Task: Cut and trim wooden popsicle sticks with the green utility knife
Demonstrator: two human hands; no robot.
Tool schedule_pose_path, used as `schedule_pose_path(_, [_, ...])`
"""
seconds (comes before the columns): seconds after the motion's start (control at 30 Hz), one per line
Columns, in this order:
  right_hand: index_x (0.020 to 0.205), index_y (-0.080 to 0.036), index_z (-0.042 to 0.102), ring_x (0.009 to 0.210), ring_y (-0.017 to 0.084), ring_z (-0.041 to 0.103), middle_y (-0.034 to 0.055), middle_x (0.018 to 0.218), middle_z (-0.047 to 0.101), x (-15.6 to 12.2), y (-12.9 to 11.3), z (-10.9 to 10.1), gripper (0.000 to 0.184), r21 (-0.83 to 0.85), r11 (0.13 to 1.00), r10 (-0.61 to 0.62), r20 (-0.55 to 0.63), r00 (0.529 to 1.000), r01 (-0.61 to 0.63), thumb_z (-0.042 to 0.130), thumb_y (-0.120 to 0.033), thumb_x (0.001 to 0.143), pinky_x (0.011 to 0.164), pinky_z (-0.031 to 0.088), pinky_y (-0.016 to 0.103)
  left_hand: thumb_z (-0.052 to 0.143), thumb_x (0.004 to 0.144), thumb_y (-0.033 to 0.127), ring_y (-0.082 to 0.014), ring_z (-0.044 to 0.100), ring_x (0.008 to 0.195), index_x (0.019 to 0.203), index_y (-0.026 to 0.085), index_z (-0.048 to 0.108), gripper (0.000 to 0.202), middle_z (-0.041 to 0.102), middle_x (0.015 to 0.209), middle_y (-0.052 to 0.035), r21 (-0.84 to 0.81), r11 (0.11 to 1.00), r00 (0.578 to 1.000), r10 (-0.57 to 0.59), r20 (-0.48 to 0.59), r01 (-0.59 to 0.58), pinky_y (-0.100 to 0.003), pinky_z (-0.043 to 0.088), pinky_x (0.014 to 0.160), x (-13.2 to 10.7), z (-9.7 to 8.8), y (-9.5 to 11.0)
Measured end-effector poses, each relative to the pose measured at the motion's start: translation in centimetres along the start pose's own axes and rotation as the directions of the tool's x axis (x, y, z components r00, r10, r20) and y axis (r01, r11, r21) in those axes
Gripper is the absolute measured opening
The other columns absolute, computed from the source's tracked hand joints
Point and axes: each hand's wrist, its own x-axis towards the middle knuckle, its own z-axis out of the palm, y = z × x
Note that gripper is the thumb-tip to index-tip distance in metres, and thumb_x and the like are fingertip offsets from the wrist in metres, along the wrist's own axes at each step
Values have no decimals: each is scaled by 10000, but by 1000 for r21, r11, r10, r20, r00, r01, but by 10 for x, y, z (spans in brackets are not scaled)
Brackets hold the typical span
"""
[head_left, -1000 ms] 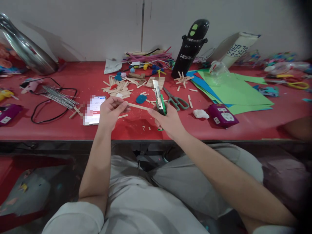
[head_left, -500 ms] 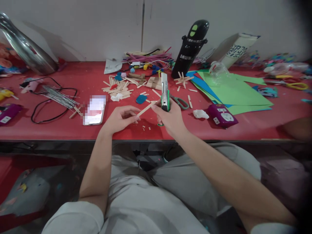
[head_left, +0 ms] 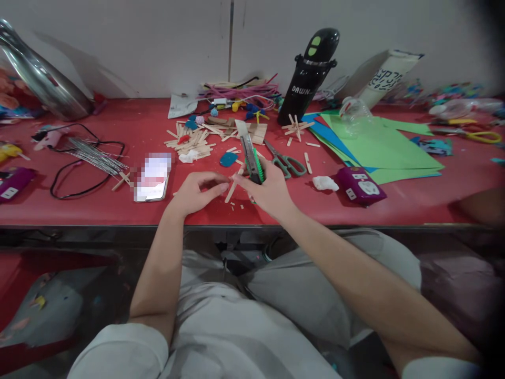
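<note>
The scissors (head_left: 284,159) lie on the red tabletop (head_left: 300,208) and serve as the reference for all positions below.

Right hand (head_left: 263,183): located to the left of the scissors and nearer the front edge. Its fingers are closed around a utility knife (head_left: 251,153) with a black and green handle. The blade is extended and directed away from the person, tilted slightly left. The thumb of this hand also bears against a wooden stick (head_left: 233,189).

Wooden stick: located left of the scissors, between the two hands, set obliquely with its lower end toward the front edge.

Left hand (head_left: 201,193): located further left of the scissors. Its fingers are curved, with only a narrow space to the thumb, and the tips are at the stick. The contact area is small and partly hidden; whether these fingers grip the stick cannot be told.

Surrounding items: a blue piece (head_left: 228,159) and a pile of sticks (head_left: 193,141) lie left of the scissors. A phone (head_left: 153,181) lies well to the left. A white lump (head_left: 325,183) and a purple packet (head_left: 361,187) lie to the right. A black bottle (head_left: 303,84) stands behind the scissors.
</note>
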Motion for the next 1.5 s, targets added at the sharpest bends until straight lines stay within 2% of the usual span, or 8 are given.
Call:
schedule_pose_path(0.07, [841,-211,586,601,123,549,-25,701,608,0,-3,1,227,-49,999,-16,43,999,18,755,-345,771,568,451,270,742,818,371,-196,736,839,971,204,780,230,794,966,-72,-42,999,998,8,-67,-11,-295,595,768,1,1,-3])
schedule_pose_path(0.23, [804,-199,611,621,133,540,-24,684,606,3,-3,6,170,-82,995,-40,90,995,47,712,-331,769,606,446,277,745,799,291,-183,727,848,1072,209,762,286,785,998,-73,-67,996,996,58,-75,-63,-315,601,813,2,3,-5])
schedule_pose_path(0.5, [817,-188,619,708,166,594,3,737,639,6,5,9,214,-97,994,-46,97,994,55,729,-356,742,670,476,304,726,853,411,-196,730,901,985,233,795,233,784,1012,-79,-28,987,979,152,-133,-157,-322,590,818,2,2,0])
schedule_pose_path(0.73, [849,-199,596,607,143,601,-16,717,652,4,1,15,220,4,1000,-16,104,994,16,735,-301,713,624,519,305,737,858,357,-164,705,804,835,249,793,124,774,861,-39,98,962,936,269,-228,-253,-310,564,771,6,4,-4])
schedule_pose_path(0.87, [888,-220,575,527,137,581,-40,645,619,1,-1,15,294,77,995,50,129,990,-61,749,-423,764,548,514,295,700,873,319,-140,674,733,816,221,739,120,742,799,-16,133,979,902,195,-385,-155,-268,541,686,6,3,-5])
schedule_pose_path(1.0, [916,-202,611,632,164,607,10,735,646,0,3,6,249,-125,992,-15,104,994,28,664,-439,860,623,508,309,669,897,318,-132,671,714,840,213,700,124,721,780,-8,157,987,841,105,-531,-25,-257,532,679,6,-2,-13])
schedule_pose_path(1.13, [1091,-151,655,900,211,663,79,981,716,-7,8,-3,275,-278,940,-130,245,961,198,544,-351,938,835,501,329,650,899,305,-134,665,722,841,216,676,110,703,764,-2,202,979,811,94,-577,30,-255,522,674,7,-8,-23])
schedule_pose_path(1.5, [1124,-163,690,962,220,706,104,1101,759,-19,8,-6,268,-416,873,-82,388,918,254,473,-270,1008,819,477,291,650,871,264,-130,667,698,832,208,690,79,712,752,-2,240,969,796,100,-597,59,-247,531,658,10,-8,-24])
